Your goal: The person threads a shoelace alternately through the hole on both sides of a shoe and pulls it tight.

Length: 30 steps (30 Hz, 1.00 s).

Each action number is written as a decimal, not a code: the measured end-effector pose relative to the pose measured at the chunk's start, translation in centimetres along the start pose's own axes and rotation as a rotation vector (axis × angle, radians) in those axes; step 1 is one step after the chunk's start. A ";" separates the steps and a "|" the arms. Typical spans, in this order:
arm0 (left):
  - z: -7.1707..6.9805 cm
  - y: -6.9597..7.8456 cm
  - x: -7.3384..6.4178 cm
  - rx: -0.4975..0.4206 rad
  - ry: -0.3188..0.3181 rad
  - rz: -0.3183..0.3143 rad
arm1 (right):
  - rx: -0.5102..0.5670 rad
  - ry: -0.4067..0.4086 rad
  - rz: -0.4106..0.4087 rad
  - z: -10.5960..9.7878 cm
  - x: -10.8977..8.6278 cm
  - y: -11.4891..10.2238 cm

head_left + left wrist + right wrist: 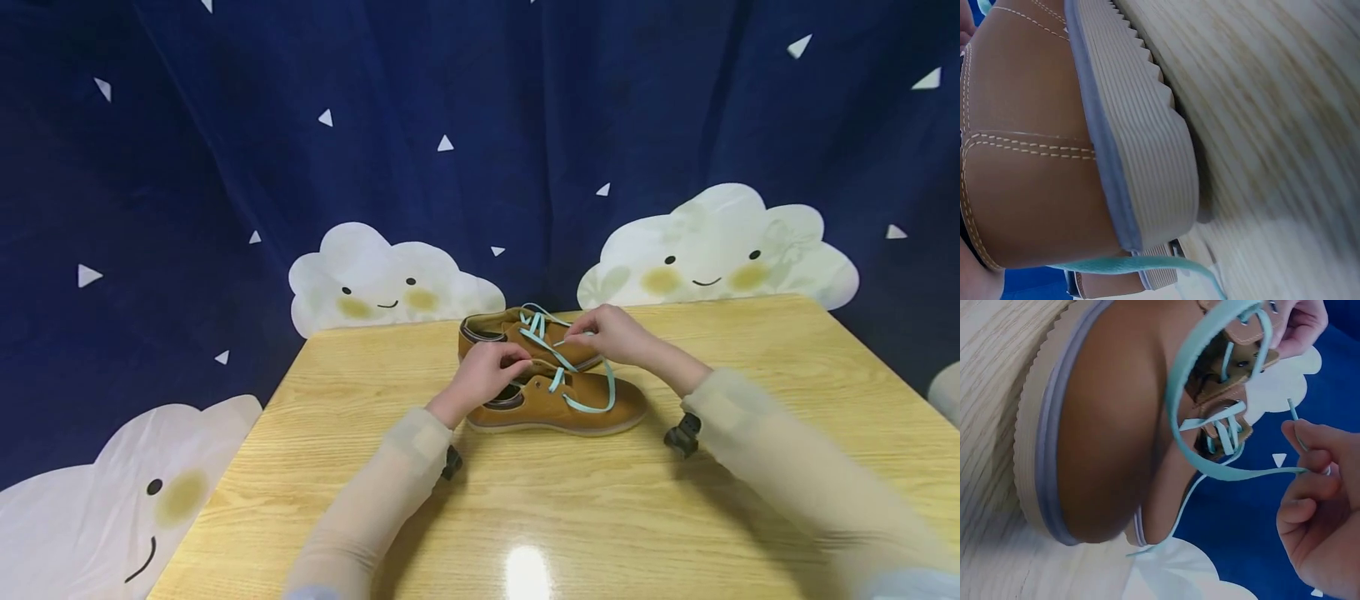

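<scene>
Two brown lace-up shoes with mint laces stand side by side, toes to the right. The near shoe (566, 408) has its lace partly threaded, with a loose loop over the toe. At its opening my left hand (486, 377) pinches the upper's eyelet flap. My right hand (1322, 506) pinches the near shoe's mint lace (1229, 472) close to its tip, above the toe. Behind, the far shoe (502, 323) has its lace (536, 325) crossed through the eyelets. The near shoe's heel and ridged sole (1141, 137) fill much of the left wrist view; only edges of the left hand show there.
The shoes stand near the back edge of a light wooden table (570, 508). A dark blue curtain (480, 75) with white triangles and smiling clouds hangs behind. Dark devices are strapped at both wrists, the right wrist device (684, 435) plainly visible.
</scene>
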<state>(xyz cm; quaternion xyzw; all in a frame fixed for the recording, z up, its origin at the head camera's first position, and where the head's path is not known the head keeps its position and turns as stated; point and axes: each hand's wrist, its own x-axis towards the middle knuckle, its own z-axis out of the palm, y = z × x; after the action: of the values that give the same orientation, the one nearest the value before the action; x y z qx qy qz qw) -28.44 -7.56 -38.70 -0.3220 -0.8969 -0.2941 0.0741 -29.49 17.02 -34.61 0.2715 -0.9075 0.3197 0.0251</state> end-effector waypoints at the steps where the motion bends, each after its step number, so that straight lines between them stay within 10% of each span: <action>1: 0.0 0.0 0.0 0.004 0.002 0.004 | -0.016 -0.012 -0.009 0.2 0.2 0.1; 30: 0.0 -0.1 -0.1 0.015 0.003 0.022 | -0.141 -0.182 -0.098 2.7 0.5 -0.5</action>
<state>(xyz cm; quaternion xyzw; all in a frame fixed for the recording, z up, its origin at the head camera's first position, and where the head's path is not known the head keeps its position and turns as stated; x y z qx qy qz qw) -28.39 -7.72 -38.77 -0.3306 -0.8954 -0.2871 0.0812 -29.31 14.88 -36.39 0.3410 -0.9118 0.2276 -0.0226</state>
